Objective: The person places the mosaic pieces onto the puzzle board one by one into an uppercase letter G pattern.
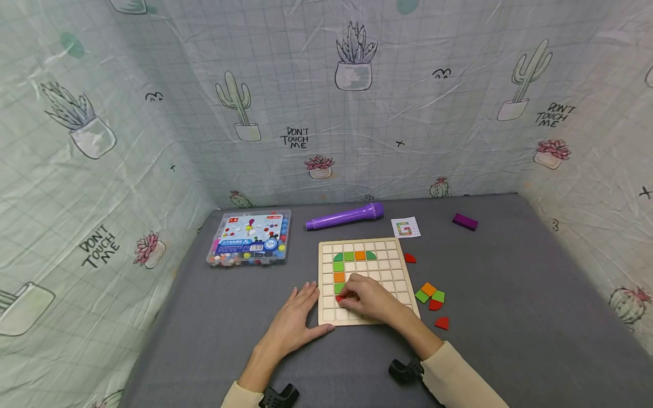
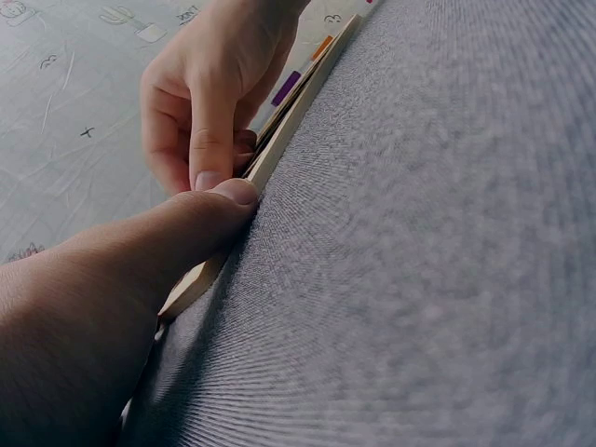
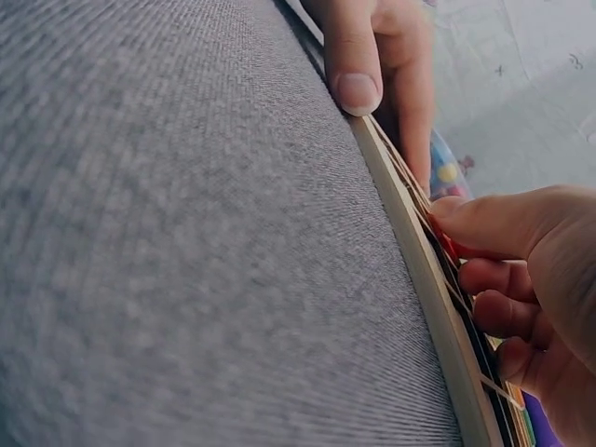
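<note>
- A red quarter piece [image 1: 339,298] is on the wooden grid board [image 1: 413,313], in its left part, directly below the lowest green square of the column there.
- The right hand [image 1: 369,297] reaches over the board from its right side; the thumb and the forefinger pinch this red piece, and the other fingers are curled.
- The left hand [image 1: 295,322] rests at the near left corner of the board. Its fingers are extended and lie near together at the left edge; the thumb is spread apart and touches the near edge.
- On the board, the column has a green square, an orange square [image 1: 339,277] and another green square. The row above it begins and ends with a dark green quarter piece [image 1: 371,256], with one green and one orange square between.
- Just beside the board's right edge lie loose pieces [image 1: 428,289]: one orange square, two green squares and three red quarters, one of these near the far right corner.
- Toward the far edge of the table [image 1: 510,294], from left to right, are a clear plastic box [image 1: 249,237], a purple microphone-shaped thing [image 1: 344,217], a pattern card [image 1: 406,227] and a dark purple block [image 1: 465,221].
- Behind the table hangs a cloth [image 1: 285,73] printed with cactuses.
</note>
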Available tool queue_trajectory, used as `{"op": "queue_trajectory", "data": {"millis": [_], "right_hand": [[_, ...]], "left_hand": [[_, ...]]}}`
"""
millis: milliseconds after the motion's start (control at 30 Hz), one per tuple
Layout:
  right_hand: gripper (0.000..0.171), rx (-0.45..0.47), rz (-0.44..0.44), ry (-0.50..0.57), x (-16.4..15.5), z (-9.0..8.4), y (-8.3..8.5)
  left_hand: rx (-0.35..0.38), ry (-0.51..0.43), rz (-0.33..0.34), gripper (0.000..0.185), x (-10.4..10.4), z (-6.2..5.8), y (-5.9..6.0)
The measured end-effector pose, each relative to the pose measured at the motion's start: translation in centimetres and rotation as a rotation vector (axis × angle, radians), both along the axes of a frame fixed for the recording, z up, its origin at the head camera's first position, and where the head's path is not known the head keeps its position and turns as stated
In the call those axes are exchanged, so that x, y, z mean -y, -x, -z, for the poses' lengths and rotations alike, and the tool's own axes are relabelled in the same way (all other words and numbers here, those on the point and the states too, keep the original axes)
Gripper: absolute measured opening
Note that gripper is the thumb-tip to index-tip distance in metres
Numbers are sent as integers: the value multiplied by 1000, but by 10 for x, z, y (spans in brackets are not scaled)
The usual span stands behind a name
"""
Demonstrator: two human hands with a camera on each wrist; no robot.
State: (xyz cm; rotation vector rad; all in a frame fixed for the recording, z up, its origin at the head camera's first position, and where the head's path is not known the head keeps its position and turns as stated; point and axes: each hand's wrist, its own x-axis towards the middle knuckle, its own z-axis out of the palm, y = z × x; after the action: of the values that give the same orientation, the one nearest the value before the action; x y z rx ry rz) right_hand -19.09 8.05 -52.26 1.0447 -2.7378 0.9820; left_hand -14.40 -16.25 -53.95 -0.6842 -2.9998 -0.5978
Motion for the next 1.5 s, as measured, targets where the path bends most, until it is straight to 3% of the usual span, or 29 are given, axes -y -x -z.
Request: {"op": "queue_trajectory", "data": {"millis": [333, 867, 1100, 1500], "right_hand": [[15, -6, 40, -12, -15, -9, -1], [15, -92, 166, 83, -78, -8, -8], [22, -16, 257, 49, -108, -9, -12], [30, 46, 296, -3, -154, -5, -11]], "left_hand": [[2, -4, -10, 96, 0, 1, 0], [0, 1, -8, 96, 0, 1, 0], [-14, -1, -3, 95, -1, 2, 0], [-14, -8, -3, 94, 0, 3, 0]]}}
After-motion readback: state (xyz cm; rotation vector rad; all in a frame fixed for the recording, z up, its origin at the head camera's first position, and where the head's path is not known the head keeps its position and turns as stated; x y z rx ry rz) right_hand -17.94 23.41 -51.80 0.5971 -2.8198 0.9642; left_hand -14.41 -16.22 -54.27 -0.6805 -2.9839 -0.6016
